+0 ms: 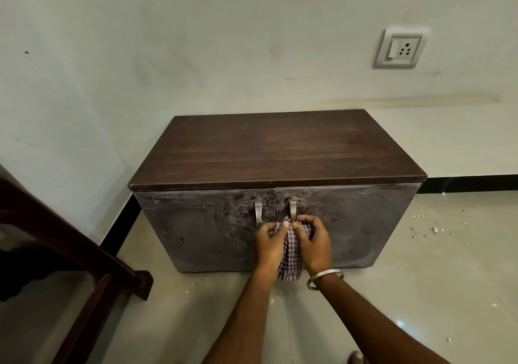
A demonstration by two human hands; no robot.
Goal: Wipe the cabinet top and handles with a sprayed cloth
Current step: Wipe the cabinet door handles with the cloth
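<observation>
A low dark-brown wooden cabinet [277,150] stands against the wall, its two front doors smeared and dusty. Two metal handles sit side by side at the door seam, the left handle [258,213] and the right handle [293,209]. A purple-and-white checked cloth [291,260] hangs between my hands just below the right handle. My left hand [270,244] pinches the cloth's upper left part. My right hand [312,241] grips its upper right part, fingers curled over the bunched top. The lower ends of both handles are hidden behind my fingers and the cloth.
A dark wooden furniture frame [70,265] stands at the left, close to the cabinet's corner. A wall socket [400,48] is above right. Small crumbs [431,227] lie scattered on the tiled floor to the cabinet's right. A metal bangle [325,278] circles my right wrist.
</observation>
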